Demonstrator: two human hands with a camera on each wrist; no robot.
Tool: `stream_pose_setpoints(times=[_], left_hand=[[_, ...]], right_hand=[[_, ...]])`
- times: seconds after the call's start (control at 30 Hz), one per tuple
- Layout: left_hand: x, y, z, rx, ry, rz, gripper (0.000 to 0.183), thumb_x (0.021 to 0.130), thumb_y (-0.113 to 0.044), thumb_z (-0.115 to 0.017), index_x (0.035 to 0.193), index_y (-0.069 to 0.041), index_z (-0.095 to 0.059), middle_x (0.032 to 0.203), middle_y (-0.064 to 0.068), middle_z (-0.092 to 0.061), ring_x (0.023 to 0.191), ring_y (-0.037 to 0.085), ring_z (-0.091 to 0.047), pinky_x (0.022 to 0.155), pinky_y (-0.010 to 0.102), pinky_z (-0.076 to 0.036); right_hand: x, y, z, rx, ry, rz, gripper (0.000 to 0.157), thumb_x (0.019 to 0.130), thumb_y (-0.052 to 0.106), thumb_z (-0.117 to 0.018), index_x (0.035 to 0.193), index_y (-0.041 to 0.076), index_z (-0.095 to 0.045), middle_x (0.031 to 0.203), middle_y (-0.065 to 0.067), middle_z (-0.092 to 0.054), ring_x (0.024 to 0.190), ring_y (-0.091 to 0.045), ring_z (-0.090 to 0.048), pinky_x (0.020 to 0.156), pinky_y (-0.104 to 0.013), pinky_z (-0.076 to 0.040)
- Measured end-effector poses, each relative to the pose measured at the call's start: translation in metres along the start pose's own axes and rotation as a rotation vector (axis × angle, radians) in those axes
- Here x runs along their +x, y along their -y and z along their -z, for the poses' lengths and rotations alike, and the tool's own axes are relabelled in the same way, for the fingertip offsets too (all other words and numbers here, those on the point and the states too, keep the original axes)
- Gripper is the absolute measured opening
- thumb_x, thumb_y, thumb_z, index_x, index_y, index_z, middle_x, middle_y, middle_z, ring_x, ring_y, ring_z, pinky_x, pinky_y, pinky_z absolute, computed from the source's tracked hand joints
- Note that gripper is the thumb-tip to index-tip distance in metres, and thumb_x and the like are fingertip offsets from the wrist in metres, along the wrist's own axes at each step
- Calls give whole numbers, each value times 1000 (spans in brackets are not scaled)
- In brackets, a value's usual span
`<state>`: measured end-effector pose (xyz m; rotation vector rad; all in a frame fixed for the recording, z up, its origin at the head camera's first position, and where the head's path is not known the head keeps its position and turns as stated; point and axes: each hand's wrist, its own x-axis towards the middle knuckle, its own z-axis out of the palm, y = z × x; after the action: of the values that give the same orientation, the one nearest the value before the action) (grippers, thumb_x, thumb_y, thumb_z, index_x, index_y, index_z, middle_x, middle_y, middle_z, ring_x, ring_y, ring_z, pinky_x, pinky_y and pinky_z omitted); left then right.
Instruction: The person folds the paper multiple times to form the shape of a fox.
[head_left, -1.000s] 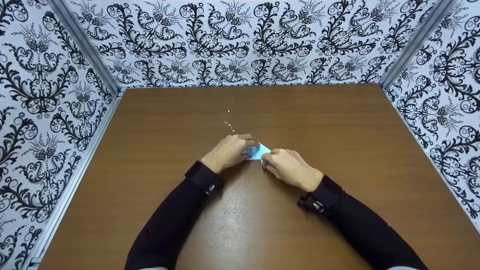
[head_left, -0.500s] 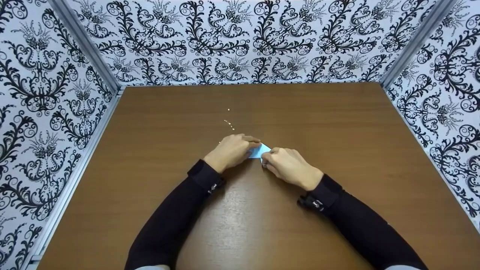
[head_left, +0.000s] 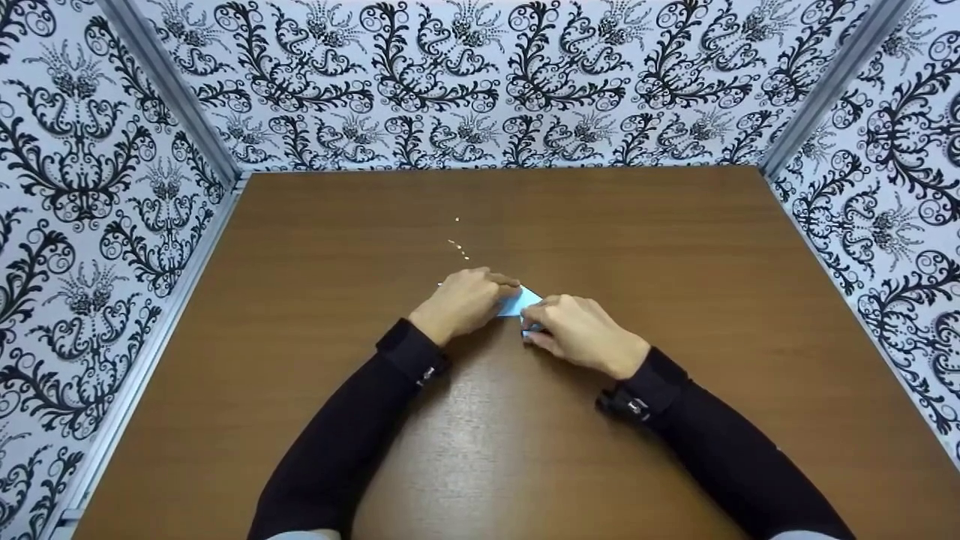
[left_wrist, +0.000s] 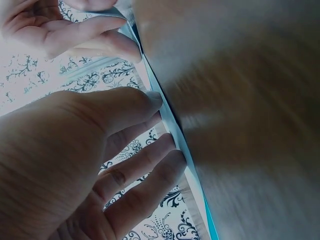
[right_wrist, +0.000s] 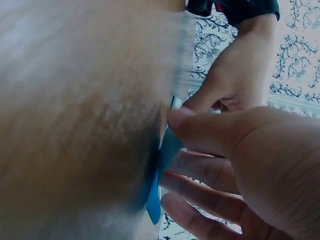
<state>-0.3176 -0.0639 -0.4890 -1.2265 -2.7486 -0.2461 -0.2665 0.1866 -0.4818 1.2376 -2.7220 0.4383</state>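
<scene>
A small sheet of blue paper [head_left: 517, 303] lies near the middle of the tabletop [head_left: 480, 450], between two bare hands, its tip towards twelve o'clock and a small piece of its right end towards six. At its nine o'clock, the left hand [head_left: 465, 301] lies with fairly straight fingers, their tips and the thumb resting on the paper as if to hold it down. At its four o'clock, the right hand [head_left: 583, 334] pinches the end of the sheet between thumb and fingers; the right wrist view shows a blue flap there standing a little off the wood, though how many layers are in the pinch cannot be told. The step in hand looks like making or pressing a fold at the right end while the left hand steadies the rest. The next move seems to call for keeping those left fingertips planted, lining up the pinched edge, then running firm pressure along the crease so that the flap lies flat. A slip on the left could let the sheet swing and skew the fold. Towards eleven o'clock from the paper, a short row of pale flecks [head_left: 460, 249] shows on the wood.
</scene>
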Motion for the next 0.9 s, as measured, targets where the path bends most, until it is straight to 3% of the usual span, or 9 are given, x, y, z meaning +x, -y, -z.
stream_pose_setpoints(times=[0.2, 0.33, 0.43, 0.6, 0.73, 0.9], left_hand=[[1, 1, 1, -16, 0, 5, 35, 114, -10, -76, 147, -14, -84, 157, 3, -81, 130, 37, -81, 105, 51, -72], [0, 1, 2, -22, 10, 18, 35, 115, -9, -74, 148, -14, -84, 158, 3, -81, 131, 37, -80, 106, 52, -71], [0, 1, 2, -16, 20, 19, 36, 114, -10, -75, 149, -15, -83, 159, 2, -80, 132, 37, -80, 107, 53, -71], [2, 1, 2, -11, 23, 21, 36, 115, -11, -74, 149, -16, -83, 158, 1, -81, 132, 37, -80, 107, 54, -71], [2, 0, 1, -11, 22, 24, 35, 115, -11, -74, 148, -16, -84, 156, 2, -82, 131, 38, -81, 105, 55, -72], [3, 0, 0, -7, 16, 16, 34, 114, -10, -74, 146, -17, -85, 154, 2, -83, 128, 38, -82, 102, 55, -73]], right_hand=[[2, -16, 21, 223, -8, -89, 26, 106, 27, -92, 123, 7, -91, 115, -8, -93, 94, -23, -87, 82, -45, -73], [5, -33, 31, 304, -60, -226, 20, 110, 21, -86, 123, 8, -91, 115, -7, -93, 99, -25, -88, 90, -48, -73], [11, -44, 35, 326, -46, -344, 16, 111, 21, -85, 121, 10, -92, 114, -5, -93, 103, -25, -87, 93, -47, -71], [29, -59, 31, 368, 36, -462, 11, 110, 21, -86, 115, 13, -93, 104, -6, -92, 90, -21, -81, 81, -33, -63], [45, -65, 23, 413, 97, -496, 9, 109, 19, -87, 109, 13, -94, 95, -9, -90, 76, -16, -77, 66, -23, -58], [60, -66, 15, 442, 133, -542, 8, 106, 15, -88, 104, 10, -94, 97, -9, -91, 72, -12, -76, 62, -19, -54]])
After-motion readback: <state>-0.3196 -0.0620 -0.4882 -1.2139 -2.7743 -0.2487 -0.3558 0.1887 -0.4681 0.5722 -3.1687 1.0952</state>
